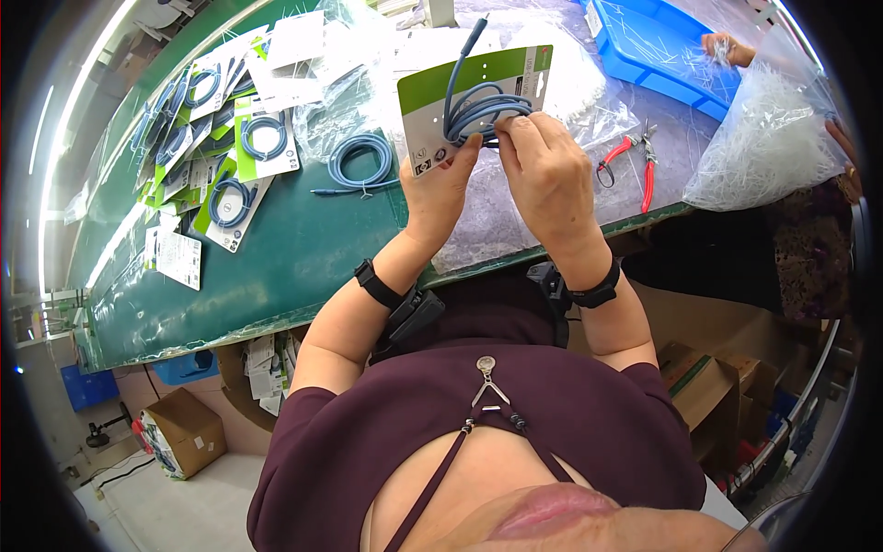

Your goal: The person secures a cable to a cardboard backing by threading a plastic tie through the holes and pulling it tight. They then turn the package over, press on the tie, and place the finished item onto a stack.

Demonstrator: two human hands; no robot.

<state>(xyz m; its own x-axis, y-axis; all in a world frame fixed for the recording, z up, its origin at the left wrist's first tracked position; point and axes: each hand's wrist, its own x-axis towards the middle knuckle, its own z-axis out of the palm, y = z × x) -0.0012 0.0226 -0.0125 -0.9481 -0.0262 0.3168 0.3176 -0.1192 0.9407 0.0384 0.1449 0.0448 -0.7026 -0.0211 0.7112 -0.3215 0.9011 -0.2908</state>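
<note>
A green and white packaging card [423, 115] is held upright above the table, tilted a little. A coiled blue cable [471, 115] lies against it, one plug end sticking up past the card's top edge. My left hand [437, 189] grips the card's lower left corner, its thumb against the coil. My right hand [554, 175] has its fingers pinched at the right side of the coil; what exactly sits between the fingertips is hidden. Beside my left hand, another coiled blue cable [361, 166] rests on the green table.
Carded cables [225, 147] form a pile at the left. Red-handled pliers [648, 179] lie right of my hands. At the far right stand a blue tray [681, 78] and a bag of clear ties [759, 138], with another person's hand [733, 51] over the tray.
</note>
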